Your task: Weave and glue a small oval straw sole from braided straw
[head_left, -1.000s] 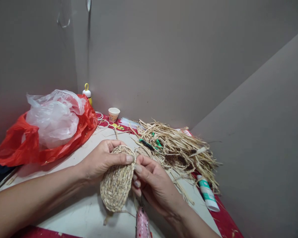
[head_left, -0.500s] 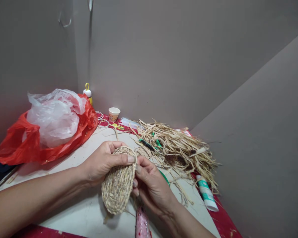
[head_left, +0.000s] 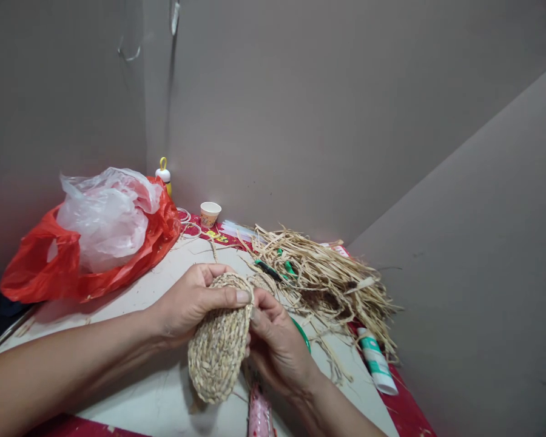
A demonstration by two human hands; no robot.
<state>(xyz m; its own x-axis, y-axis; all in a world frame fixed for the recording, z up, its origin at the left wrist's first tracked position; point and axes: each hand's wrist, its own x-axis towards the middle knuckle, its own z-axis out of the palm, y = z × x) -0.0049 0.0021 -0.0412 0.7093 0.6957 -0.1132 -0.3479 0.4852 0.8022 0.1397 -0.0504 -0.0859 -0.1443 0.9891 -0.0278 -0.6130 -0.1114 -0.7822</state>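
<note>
An oval mat of braided straw is held on edge above the white tabletop. My left hand grips its upper end, thumb pressed on the rim. My right hand is closed against the mat's right edge, fingers curled on the braid there. A loose braided tail runs from the mat's top toward a heap of raw straw strips.
A red plastic bag with a clear bag lies at the left. A paper cup and a small bottle stand by the wall. A white-green tube lies at the right. A pink object sits near the front edge.
The mat has turned slightly and dropped a little; my right hand has slid in tighter against its edge. The view has shifted a bit.
</note>
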